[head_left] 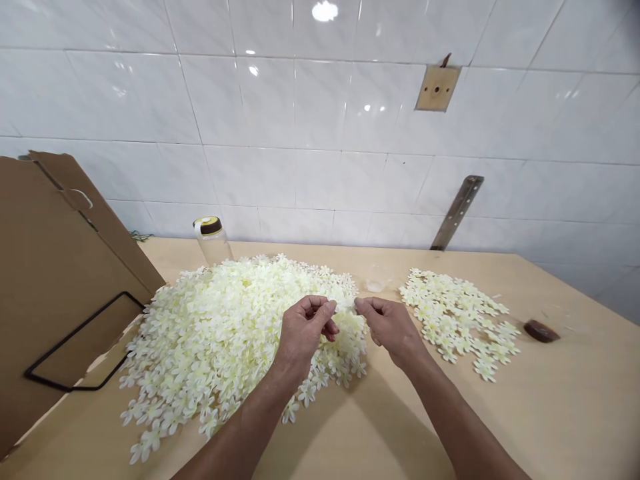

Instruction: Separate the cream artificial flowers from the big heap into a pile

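A large heap of pale yellow-white artificial flowers (pixel 220 333) spreads over the left and middle of the table. In front of its right edge, my left hand (pixel 307 330) is closed, thumb and forefinger pinched together. My right hand (pixel 390 327) faces it a short gap away, also pinching. Something small and whitish shows at the fingertips, but it blends with the blossoms behind, so I cannot make out what it is. To the right of my right hand lies a smaller, flatter spread of the same flowers (pixel 450 313).
A clear bottle with a brown and yellow lid (pixel 210 233) stands behind the heap. Cardboard (pixel 60 267) and a black wire frame (pixel 75 330) are at the left. A small clear item (pixel 377 283) and a dark brown piece (pixel 541 331) lie on the table (pixel 575 400). A metal strip (pixel 457 213) leans against the tiled wall.
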`<state>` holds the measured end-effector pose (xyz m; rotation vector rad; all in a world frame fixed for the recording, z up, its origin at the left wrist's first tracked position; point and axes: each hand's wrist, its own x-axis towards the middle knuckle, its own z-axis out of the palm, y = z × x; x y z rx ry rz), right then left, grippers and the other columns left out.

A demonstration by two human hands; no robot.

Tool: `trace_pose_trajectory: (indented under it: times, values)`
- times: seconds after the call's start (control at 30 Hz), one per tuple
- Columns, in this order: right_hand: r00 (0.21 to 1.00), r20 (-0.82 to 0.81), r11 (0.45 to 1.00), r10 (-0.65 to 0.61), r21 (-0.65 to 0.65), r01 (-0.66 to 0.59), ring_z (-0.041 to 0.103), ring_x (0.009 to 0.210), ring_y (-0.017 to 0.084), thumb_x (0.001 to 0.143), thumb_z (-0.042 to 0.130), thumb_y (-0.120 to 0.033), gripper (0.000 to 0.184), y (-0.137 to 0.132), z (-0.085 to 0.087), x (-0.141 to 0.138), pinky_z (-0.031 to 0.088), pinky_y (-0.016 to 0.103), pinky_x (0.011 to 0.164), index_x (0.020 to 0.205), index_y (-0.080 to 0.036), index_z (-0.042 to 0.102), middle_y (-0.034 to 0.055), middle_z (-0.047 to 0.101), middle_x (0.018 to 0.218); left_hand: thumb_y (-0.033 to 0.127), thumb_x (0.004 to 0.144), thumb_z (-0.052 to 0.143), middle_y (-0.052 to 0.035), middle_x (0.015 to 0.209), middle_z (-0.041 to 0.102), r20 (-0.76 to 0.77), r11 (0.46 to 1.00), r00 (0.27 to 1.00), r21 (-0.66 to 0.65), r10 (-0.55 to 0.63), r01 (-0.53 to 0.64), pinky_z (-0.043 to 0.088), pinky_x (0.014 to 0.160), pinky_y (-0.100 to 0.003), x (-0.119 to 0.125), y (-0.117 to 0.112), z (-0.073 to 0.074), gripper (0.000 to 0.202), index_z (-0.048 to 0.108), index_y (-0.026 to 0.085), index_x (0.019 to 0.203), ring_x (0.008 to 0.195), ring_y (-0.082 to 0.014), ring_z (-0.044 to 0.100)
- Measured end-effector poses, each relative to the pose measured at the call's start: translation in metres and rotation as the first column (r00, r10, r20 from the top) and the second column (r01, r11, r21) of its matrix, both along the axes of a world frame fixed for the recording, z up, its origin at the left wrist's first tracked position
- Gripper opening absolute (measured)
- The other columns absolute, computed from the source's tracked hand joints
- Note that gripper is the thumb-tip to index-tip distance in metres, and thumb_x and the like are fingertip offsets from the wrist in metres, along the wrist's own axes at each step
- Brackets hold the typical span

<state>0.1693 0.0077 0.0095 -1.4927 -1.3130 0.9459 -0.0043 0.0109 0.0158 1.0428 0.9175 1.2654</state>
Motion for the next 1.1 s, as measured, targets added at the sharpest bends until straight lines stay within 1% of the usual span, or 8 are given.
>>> trace_pose_trajectory:
  times: [0.1, 0.23, 0.33, 0.43, 0.57, 0.73, 0.83, 1.1]
  values:
    - [0.997, 0.036, 0.997, 0.065, 0.048, -0.066, 0.037, 0.046, 0.010, 0.085, 0.062, -0.056, 0.040, -0.001, 0.004, -0.004, 0.029, 0.022, 0.041, 0.091, -0.018, 0.074, -0.0023, 0.046, 0.057, 0.036, 0.075, 0.077, -0.0012, 0.061, 0.063, 0.018, 1.000, 1.000, -0.014, 0.016, -0.016, 0.049, 0.051, -0.024, 0.001, 0.001, -0.002, 0.024, 0.069, 0.014, 0.083, 0.053, -0.0119, 0.057]
    - [0.982, -0.120, 0.990, 0.142, 0.030, -0.140, 0.030, 0.046, 0.008, 0.087, 0.059, -0.061, 0.046, -0.005, 0.011, -0.006, 0.026, 0.021, 0.040, 0.100, -0.019, 0.071, -0.0050, 0.040, 0.058, 0.036, 0.076, 0.075, -0.0013, 0.060, 0.062, -0.019, 1.000, 1.000, -0.007, 0.002, -0.003, 0.047, 0.048, -0.023, 0.005, -0.001, -0.005, 0.025, 0.072, 0.013, 0.085, 0.050, -0.0111, 0.055]
    - [0.953, -0.187, 0.967, 0.240, -0.039, -0.251, 0.028, 0.043, 0.006, 0.084, 0.063, -0.061, 0.046, -0.008, 0.012, -0.007, 0.025, 0.021, 0.038, 0.090, -0.016, 0.071, -0.0065, 0.038, 0.055, 0.036, 0.079, 0.072, -0.0008, 0.056, 0.062, -0.085, 0.999, 0.996, 0.036, 0.000, 0.003, 0.046, 0.046, -0.023, 0.008, -0.004, -0.007, 0.024, 0.071, 0.013, 0.085, 0.046, -0.0109, 0.053]
    - [0.951, -0.192, 0.966, 0.242, -0.042, -0.254, 0.032, 0.041, 0.006, 0.080, 0.069, -0.058, 0.044, -0.008, 0.011, -0.007, 0.028, 0.021, 0.037, 0.078, -0.015, 0.070, -0.0063, 0.040, 0.053, 0.036, 0.078, 0.072, -0.0012, 0.059, 0.064, -0.120, 0.998, 0.992, 0.063, 0.034, -0.026, 0.046, 0.045, -0.022, 0.010, -0.006, -0.007, 0.023, 0.069, 0.014, 0.081, 0.046, -0.0105, 0.054]
    - [0.948, -0.222, 0.971, 0.229, -0.022, -0.240, 0.037, 0.040, 0.006, 0.077, 0.073, -0.055, 0.040, -0.006, 0.007, -0.007, 0.032, 0.021, 0.037, 0.075, -0.016, 0.068, -0.0065, 0.043, 0.052, 0.038, 0.080, 0.071, 0.0000, 0.057, 0.061, -0.120, 0.998, 0.992, 0.064, 0.032, -0.025, 0.045, 0.044, -0.022, 0.010, -0.007, -0.006, 0.024, 0.066, 0.014, 0.078, 0.045, -0.0100, 0.052]
    - [0.931, -0.266, 0.966, 0.248, -0.004, -0.259, 0.039, 0.039, 0.006, 0.080, 0.071, -0.057, 0.043, -0.006, 0.007, -0.006, 0.032, 0.019, 0.036, 0.069, -0.017, 0.061, -0.0062, 0.046, 0.053, 0.042, 0.081, 0.070, -0.0031, 0.072, 0.065, 0.009, 0.994, 0.994, -0.034, -0.108, 0.108, 0.044, 0.045, -0.023, 0.010, -0.009, -0.003, 0.029, 0.065, 0.014, 0.079, 0.048, -0.0094, 0.054]
    - [0.922, -0.266, 0.955, 0.283, -0.013, -0.297, 0.041, 0.041, 0.007, 0.081, 0.068, -0.060, 0.046, -0.008, 0.006, -0.006, 0.035, 0.019, 0.036, 0.068, -0.017, 0.059, -0.0053, 0.047, 0.053, 0.043, 0.079, 0.073, -0.0030, 0.073, 0.063, 0.104, 0.975, 0.976, -0.096, -0.192, 0.202, 0.044, 0.048, -0.023, 0.008, -0.009, -0.003, 0.030, 0.064, 0.013, 0.079, 0.051, -0.0091, 0.054]
    - [0.931, -0.212, 0.947, 0.297, -0.058, -0.315, 0.043, 0.041, 0.007, 0.085, 0.060, -0.065, 0.052, -0.010, 0.003, -0.009, 0.039, 0.020, 0.036, 0.067, -0.016, 0.059, -0.0019, 0.052, 0.058, 0.040, 0.073, 0.080, -0.0008, 0.065, 0.059, 0.190, 0.948, 0.955, -0.179, -0.228, 0.262, 0.039, 0.048, -0.021, 0.005, -0.006, -0.006, 0.031, 0.063, 0.014, 0.076, 0.052, -0.0087, 0.051]
